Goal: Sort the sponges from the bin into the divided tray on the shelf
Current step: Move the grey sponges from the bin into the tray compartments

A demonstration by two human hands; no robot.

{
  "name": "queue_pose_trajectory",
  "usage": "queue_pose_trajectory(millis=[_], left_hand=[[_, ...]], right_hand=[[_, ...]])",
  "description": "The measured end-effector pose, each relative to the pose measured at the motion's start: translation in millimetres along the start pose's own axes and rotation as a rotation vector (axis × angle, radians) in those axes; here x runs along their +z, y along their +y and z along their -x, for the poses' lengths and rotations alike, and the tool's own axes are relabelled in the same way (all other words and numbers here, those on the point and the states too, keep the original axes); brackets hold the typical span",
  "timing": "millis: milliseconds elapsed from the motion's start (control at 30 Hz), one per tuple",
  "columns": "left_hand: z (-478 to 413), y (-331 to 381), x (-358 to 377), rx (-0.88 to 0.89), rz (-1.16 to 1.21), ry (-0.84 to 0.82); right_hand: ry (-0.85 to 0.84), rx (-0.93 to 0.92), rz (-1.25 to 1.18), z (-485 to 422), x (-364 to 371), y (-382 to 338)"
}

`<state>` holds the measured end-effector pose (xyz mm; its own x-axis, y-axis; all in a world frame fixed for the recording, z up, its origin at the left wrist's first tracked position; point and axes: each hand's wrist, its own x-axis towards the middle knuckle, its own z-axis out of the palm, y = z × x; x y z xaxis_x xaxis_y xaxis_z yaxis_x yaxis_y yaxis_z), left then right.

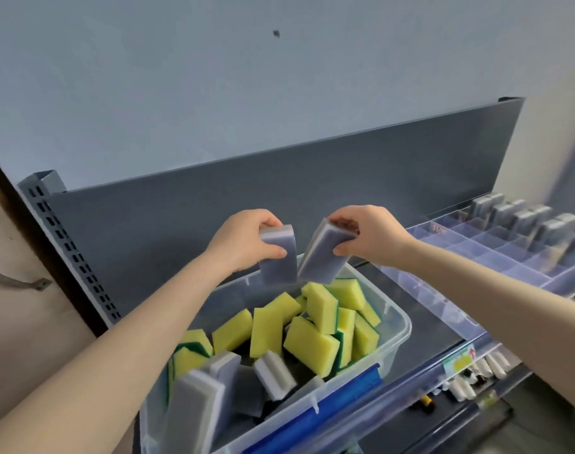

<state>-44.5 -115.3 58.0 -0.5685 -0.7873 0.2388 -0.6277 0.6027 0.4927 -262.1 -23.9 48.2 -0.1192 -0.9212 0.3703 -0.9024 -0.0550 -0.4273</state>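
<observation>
Above the bin (398,326), the left hand (246,244) has its grip clamped on a grey sponge (278,258) and the right hand (369,237) on a second grey sponge (323,258), so carry both rightward to the divided tray (459,249), standing them upright beside the stored grey sponges (521,221).

At 3 o'clock the divided tray (476,257) is running off the right edge, its grey sponges (525,217) blurring together. The bin (395,322) is being cut by the bottom edge at 6 o'clock. The left grip (246,240) and right grip (371,237) are hiding fingertips behind the left sponge (278,260) and right sponge (325,257). The label (459,361) at 4 o'clock is blurring past reading.
</observation>
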Motion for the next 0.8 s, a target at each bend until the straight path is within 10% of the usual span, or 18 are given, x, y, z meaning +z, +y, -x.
queue_pose_trajectory(millis=[800], left_hand=[[-92.9, 268.9, 207.9, 0.187, 0.060, -0.058]], right_hand=[[0.058, 0.198, 0.096, 110.8, -164.0, 266.6]])
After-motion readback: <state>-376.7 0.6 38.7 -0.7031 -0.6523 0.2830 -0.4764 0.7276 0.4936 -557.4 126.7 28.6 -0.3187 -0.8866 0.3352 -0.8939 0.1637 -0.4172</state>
